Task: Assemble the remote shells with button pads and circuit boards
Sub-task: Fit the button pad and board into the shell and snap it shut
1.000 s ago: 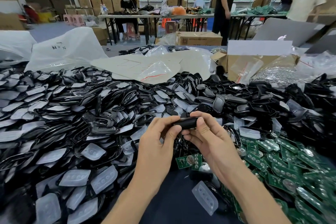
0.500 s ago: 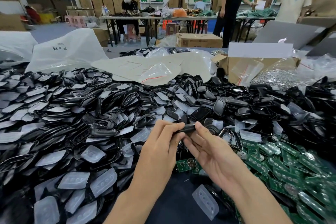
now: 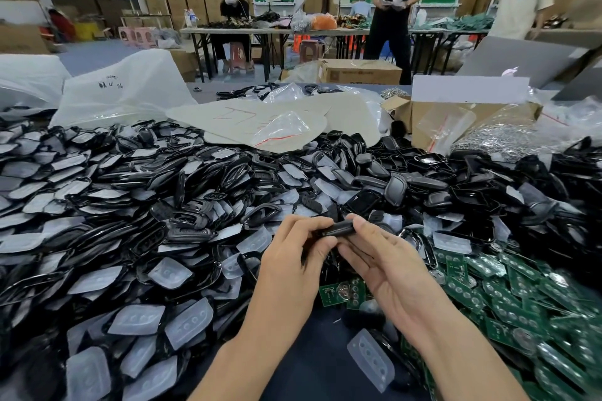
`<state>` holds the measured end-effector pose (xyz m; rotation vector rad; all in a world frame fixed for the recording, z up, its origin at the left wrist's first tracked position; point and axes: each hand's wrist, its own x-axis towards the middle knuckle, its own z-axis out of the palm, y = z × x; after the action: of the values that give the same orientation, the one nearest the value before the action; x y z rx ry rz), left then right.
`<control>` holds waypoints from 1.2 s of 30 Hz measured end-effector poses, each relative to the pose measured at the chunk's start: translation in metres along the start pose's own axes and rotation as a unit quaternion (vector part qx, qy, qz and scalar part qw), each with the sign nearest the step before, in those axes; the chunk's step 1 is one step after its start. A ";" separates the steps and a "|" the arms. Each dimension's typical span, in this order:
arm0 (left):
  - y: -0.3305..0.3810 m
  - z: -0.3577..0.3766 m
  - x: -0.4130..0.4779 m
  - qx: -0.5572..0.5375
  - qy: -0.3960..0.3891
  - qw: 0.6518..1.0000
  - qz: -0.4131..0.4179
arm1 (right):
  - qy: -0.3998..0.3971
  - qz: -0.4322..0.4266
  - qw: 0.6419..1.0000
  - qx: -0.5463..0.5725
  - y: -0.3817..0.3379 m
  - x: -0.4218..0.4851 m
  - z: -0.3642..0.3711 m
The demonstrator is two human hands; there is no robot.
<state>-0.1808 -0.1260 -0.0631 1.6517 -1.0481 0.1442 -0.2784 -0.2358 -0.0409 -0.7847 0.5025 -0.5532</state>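
Your left hand (image 3: 293, 257) and right hand (image 3: 391, 270) both pinch one black remote shell (image 3: 338, 228) edge-on between fingertips, held above the dark table (image 3: 312, 365). A heap of black shells and translucent button pads (image 3: 136, 205) lies to your left, and green circuit boards (image 3: 508, 296) are piled at your right.

the remote shells (image 3: 182, 231) are black plastic, shiny and smooth. the button pads (image 3: 192, 322) look like soft, cloudy see-through rubber with a dull face. the circuit boards (image 3: 508, 296) are green and shiny with little silver metal dots. the tabletop (image 3: 312, 365) is covered in dark matt cloth. the box (image 3: 423, 117) is brown cardboard, and the bags (image 3: 123, 88) are thin, crinkly plastic.
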 end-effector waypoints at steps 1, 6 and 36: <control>0.000 0.000 0.000 -0.007 -0.003 1.000 -0.008 | 0.003 -0.001 1.000 -0.001 0.000 0.000 0.000; -0.001 0.001 0.001 0.009 0.008 1.000 0.006 | 0.009 0.001 1.000 -0.006 -0.001 -0.001 -0.001; 0.001 -0.003 0.001 0.005 -0.011 1.000 0.011 | -0.009 -0.012 1.000 0.001 -0.001 -0.002 -0.001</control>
<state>-0.1796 -0.1245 -0.0610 1.6531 -1.0842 0.1471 -0.2806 -0.2358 -0.0403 -0.7945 0.4763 -0.5671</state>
